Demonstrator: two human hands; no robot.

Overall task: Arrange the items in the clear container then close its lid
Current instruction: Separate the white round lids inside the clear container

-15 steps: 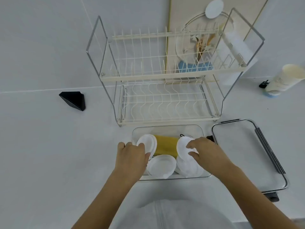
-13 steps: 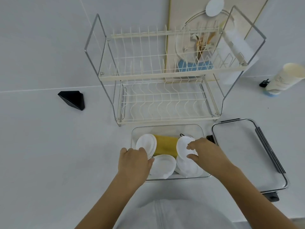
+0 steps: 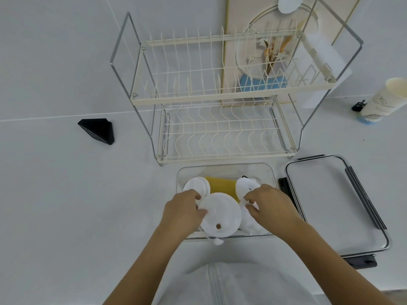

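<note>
The clear container [image 3: 224, 169] sits on the white counter just in front of the dish rack. Inside it lie a yellow item [image 3: 222, 186] and several white round lids or cups. My left hand [image 3: 182, 211] grips the rim of a large white round lid [image 3: 220, 216] that is raised and tilted toward me over the container's near edge. A smaller white round piece [image 3: 196, 186] stands at the container's left. My right hand [image 3: 267, 204] pinches another white piece [image 3: 245, 186] on the right side. The container's lid [image 3: 330, 205] lies flat to the right.
A two-tier wire dish rack [image 3: 220, 133] stands right behind the container. A black wedge [image 3: 98, 130] lies at the left. At the far right a tall paper cup [image 3: 383, 100] stands with a small black clip beside it.
My left hand has picked up the large white lid from the container's floor and tipped it up toward me. My right hand stays on the white piece at the right.
</note>
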